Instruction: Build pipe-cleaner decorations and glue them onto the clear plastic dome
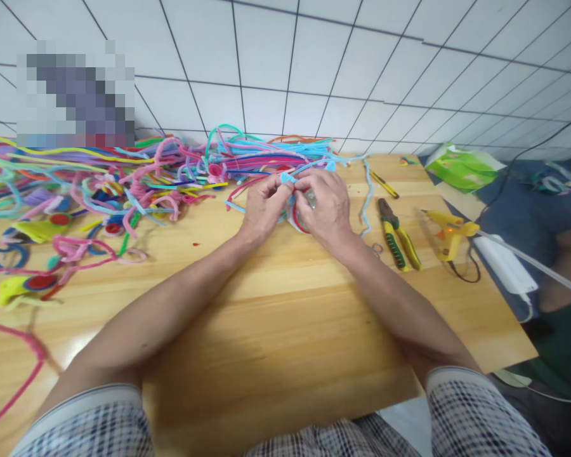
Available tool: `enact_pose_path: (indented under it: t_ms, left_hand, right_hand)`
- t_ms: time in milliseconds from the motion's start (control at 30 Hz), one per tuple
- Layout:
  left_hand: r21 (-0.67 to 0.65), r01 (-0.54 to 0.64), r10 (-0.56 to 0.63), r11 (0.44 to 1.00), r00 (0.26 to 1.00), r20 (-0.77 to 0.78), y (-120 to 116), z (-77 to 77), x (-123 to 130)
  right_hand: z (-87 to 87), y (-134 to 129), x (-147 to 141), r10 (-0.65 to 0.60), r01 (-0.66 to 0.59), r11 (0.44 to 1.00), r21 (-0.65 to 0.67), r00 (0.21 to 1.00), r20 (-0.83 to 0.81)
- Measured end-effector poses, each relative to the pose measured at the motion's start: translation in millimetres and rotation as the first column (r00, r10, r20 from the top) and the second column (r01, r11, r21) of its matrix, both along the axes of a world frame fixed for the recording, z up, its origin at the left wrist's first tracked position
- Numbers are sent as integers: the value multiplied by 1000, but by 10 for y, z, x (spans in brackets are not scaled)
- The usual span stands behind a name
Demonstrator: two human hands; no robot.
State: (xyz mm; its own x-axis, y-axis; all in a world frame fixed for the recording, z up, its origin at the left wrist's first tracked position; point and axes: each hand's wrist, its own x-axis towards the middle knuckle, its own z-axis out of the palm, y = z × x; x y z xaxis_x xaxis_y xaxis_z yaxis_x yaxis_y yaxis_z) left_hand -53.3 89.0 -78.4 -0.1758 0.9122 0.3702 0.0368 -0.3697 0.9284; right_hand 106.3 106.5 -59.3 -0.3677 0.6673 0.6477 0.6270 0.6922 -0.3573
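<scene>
Both hands meet over the middle of the table, fingertips pinched close together. My left hand (pixel 267 208) is closed on a light blue pipe cleaner (pixel 287 178), which is bunched at the fingertips. My right hand (pixel 327 202) pinches at the same blue piece from the other side. Its free length seems to run up behind the hands, where other blue strands overlap it. Partly hidden below the fingers is a round object with a red rim (pixel 306 223). Another light blue pipe cleaner (pixel 367 202) trails down on the table right of my right hand.
Many coloured pipe cleaners (pixel 166 165) pile along the wall and left side. To the right lie a yellow utility knife (pixel 384 184), pliers (pixel 398 235), a yellow glue gun (pixel 450 233) and a white power strip (pixel 507 266). A green packet (pixel 464 168) lies beyond. Another person's arm (pixel 566 273) shows at right.
</scene>
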Motion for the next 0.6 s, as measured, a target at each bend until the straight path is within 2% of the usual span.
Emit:
enact_pose_path:
  t_ms: [167, 333, 467, 600]
  left_hand:
    - [-25, 19, -19, 999, 1000, 24, 4, -25, 15]
    - [-47, -18, 20, 999, 999, 32, 13, -72, 19]
    - [-43, -48, 48, 998, 999, 14, 21, -104, 15]
    - [-45, -64, 65, 997, 998, 25, 20, -122, 1]
  right_hand:
    - [-17, 31, 3, -35, 35, 999, 25, 999, 0]
    - [13, 24, 14, -25, 25, 1000, 5, 1000, 2]
    - [136, 17, 64, -6, 4, 1000, -30, 999, -50]
    - [345, 69, 244, -21, -2, 995, -98, 973, -230]
